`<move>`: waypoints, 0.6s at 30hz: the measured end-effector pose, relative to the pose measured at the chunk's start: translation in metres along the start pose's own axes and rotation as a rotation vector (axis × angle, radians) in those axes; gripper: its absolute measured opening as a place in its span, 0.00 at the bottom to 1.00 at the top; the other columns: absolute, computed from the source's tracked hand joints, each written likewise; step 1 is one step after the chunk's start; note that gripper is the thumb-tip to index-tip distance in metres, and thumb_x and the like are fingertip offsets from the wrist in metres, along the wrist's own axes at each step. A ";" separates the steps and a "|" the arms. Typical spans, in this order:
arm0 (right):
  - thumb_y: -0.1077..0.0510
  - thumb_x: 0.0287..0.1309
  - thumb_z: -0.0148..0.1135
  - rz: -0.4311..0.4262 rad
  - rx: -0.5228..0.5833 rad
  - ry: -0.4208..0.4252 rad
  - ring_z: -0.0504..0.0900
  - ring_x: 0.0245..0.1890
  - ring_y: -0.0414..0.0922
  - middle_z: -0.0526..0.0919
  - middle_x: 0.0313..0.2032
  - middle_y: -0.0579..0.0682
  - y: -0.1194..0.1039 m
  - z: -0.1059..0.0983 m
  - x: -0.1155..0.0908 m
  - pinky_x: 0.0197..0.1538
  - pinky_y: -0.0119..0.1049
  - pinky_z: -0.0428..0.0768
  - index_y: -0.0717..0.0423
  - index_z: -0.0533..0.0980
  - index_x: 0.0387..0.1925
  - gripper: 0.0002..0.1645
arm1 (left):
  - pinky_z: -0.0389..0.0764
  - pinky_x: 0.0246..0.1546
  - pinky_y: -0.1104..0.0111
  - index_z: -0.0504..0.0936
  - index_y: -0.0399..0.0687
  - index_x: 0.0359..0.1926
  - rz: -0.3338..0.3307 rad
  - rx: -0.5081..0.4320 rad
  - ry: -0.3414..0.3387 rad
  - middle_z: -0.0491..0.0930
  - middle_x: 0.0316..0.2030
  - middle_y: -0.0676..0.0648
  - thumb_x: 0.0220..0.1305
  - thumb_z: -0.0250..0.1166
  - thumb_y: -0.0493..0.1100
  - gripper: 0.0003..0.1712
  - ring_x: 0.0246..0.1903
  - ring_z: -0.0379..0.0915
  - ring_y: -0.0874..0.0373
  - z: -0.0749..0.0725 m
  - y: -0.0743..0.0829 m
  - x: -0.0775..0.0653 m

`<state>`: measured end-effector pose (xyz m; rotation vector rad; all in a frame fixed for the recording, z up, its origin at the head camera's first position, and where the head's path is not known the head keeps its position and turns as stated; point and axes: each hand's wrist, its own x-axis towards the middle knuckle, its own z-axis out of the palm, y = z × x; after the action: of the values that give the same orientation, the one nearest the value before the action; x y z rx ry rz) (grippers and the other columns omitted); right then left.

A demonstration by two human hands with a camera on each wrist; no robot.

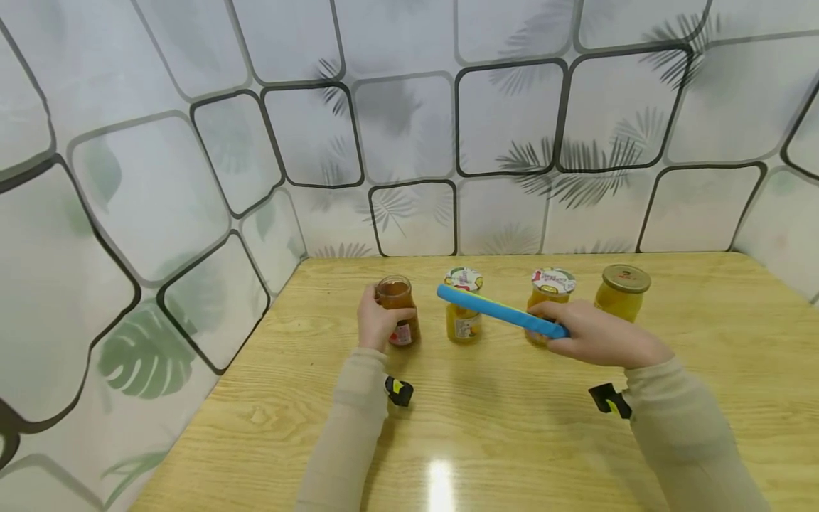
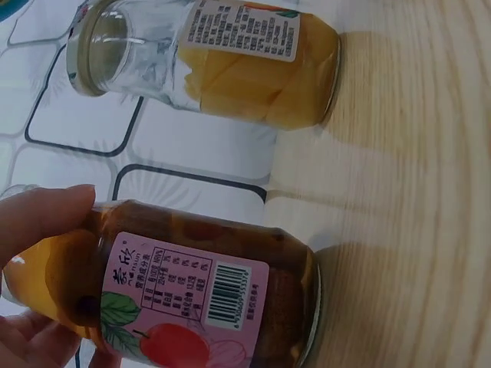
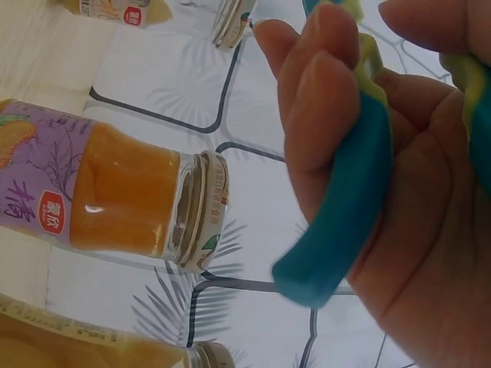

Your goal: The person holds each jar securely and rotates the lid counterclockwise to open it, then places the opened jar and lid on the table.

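On the left of the table, my left hand (image 1: 376, 323) grips a glass jar (image 1: 404, 333) of dark reddish fruit. Its top looks lidless in the head view. A pink label (image 2: 188, 299) with a red fruit and a barcode faces the left wrist camera, with the thumb and fingers around the jar's upper part. My right hand (image 1: 595, 333) holds a blue jar opener (image 1: 493, 307) with a wavy yellow-green inner edge (image 3: 370, 65). The opener points left, in front of an orange-fruit jar (image 3: 123, 192) and across part of a yellow-fruit jar (image 1: 463, 323).
Another yellow-fruit jar (image 1: 621, 295) with a gold lid stands at the right of the row. The wooden table (image 1: 486, 434) meets a patterned wall (image 1: 409, 128) behind the jars and at the left. Black wrist mounts (image 1: 399, 391) sit by both sleeves.
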<state>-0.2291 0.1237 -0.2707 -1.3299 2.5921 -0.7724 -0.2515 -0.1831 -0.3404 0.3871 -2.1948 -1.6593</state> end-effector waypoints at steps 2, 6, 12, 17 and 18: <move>0.65 0.55 0.53 0.002 0.004 0.001 0.65 0.18 0.33 0.70 0.23 0.40 0.001 0.001 0.001 0.22 0.29 0.67 0.51 0.68 0.33 0.06 | 0.71 0.45 0.58 0.68 0.43 0.50 0.002 -0.012 0.001 0.71 0.46 0.43 0.34 0.73 0.29 0.37 0.46 0.67 0.49 -0.002 0.000 0.001; 0.64 0.55 0.54 0.001 0.005 0.010 0.65 0.19 0.33 0.70 0.23 0.40 0.003 0.002 0.002 0.22 0.29 0.68 0.52 0.68 0.33 0.05 | 0.71 0.46 0.58 0.67 0.42 0.50 0.004 -0.029 -0.007 0.71 0.48 0.42 0.35 0.72 0.29 0.37 0.48 0.66 0.48 -0.004 -0.001 0.003; 0.60 0.56 0.55 0.019 -0.023 0.047 0.65 0.18 0.34 0.69 0.21 0.40 0.004 0.004 0.006 0.22 0.29 0.68 0.54 0.70 0.35 0.04 | 0.70 0.46 0.57 0.69 0.41 0.50 0.029 -0.032 -0.033 0.71 0.46 0.41 0.37 0.72 0.30 0.35 0.47 0.67 0.49 -0.007 -0.003 0.003; 0.59 0.56 0.56 0.053 -0.019 0.080 0.65 0.18 0.35 0.68 0.20 0.41 0.005 0.007 0.008 0.23 0.30 0.67 0.57 0.71 0.40 0.10 | 0.69 0.47 0.57 0.71 0.41 0.50 0.055 -0.014 -0.041 0.72 0.46 0.42 0.37 0.72 0.31 0.34 0.47 0.67 0.49 -0.009 -0.004 0.003; 0.59 0.56 0.56 0.054 -0.017 0.085 0.65 0.18 0.35 0.69 0.21 0.41 0.005 0.007 0.008 0.23 0.30 0.67 0.57 0.71 0.41 0.10 | 0.69 0.48 0.57 0.71 0.41 0.49 0.055 -0.009 -0.041 0.72 0.46 0.43 0.37 0.73 0.32 0.33 0.48 0.66 0.49 -0.010 -0.004 0.003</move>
<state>-0.2355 0.1168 -0.2785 -1.2515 2.6937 -0.8178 -0.2504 -0.1938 -0.3413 0.2907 -2.2066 -1.6611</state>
